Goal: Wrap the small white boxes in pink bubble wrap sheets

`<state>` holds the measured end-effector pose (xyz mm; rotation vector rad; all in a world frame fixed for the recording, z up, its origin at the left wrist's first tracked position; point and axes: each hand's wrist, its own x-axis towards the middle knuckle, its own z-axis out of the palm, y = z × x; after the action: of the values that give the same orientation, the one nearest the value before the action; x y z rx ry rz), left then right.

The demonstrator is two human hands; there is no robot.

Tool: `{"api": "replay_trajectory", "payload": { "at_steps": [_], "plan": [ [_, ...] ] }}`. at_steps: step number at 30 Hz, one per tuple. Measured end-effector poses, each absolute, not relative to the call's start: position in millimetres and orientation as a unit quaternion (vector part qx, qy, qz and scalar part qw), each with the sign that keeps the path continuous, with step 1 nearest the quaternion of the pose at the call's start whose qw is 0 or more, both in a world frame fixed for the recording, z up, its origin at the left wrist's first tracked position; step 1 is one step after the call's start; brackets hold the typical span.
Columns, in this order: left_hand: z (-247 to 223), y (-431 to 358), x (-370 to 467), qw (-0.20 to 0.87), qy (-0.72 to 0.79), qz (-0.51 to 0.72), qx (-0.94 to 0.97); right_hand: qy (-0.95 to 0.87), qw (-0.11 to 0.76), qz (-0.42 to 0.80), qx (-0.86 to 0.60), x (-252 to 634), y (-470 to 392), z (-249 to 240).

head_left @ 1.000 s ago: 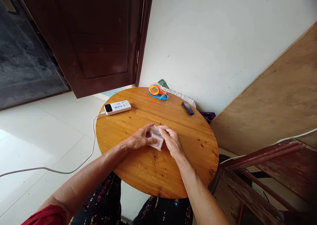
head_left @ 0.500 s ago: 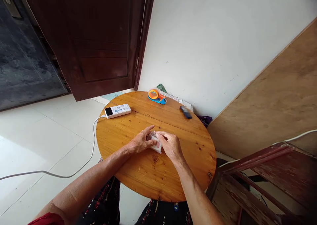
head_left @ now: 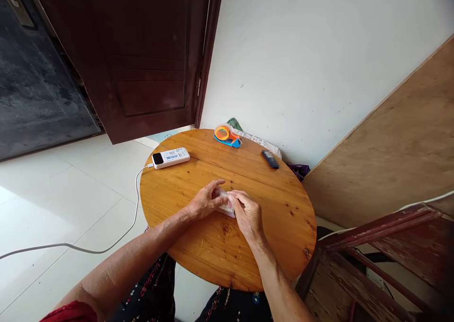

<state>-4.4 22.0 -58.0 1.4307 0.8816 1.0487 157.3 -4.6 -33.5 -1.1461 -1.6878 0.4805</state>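
Observation:
A small clear plastic packet [head_left: 228, 210] with whitish contents and reddish print lies near the middle of the round wooden table [head_left: 198, 251]. My left hand [head_left: 206, 200] rests at its left side, thumb over the packet and index finger stretched away, pressing it against the table. At the packet's upper right, my right hand [head_left: 246, 211] is closed in a pinch on its plastic. The fingers cover much of the packet.
A white power bank [head_left: 173, 157] with a cable [head_left: 136, 204] sits at the table's left. An orange and blue tape dispenser [head_left: 227, 135] and a blurred dark object [head_left: 270, 159] stand near the back edge, by the wall.
The right thumb and fingers have shifted slightly over the packet, covering more of its print. The whole view has moved a little.

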Motion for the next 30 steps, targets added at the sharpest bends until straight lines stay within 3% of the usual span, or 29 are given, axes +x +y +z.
{"api": "replay_trajectory", "payload": {
  "at_steps": [10, 18, 30],
  "plan": [
    [-51, 19, -5, 0.54, 0.392, 0.439, 0.601, -0.774, 0.451, 0.072, -0.438, 164, -12, -37],
    [-55, 19, -8, 0.525, 0.411, 0.438, 0.603, -0.836, 0.299, -0.08, -0.454, 173, -30, -33],
    [-58, 22, -8, 0.552, 0.341, 0.477, 0.593, -0.813, 0.303, -0.212, -0.449, 162, -36, -37]
  ]
}}
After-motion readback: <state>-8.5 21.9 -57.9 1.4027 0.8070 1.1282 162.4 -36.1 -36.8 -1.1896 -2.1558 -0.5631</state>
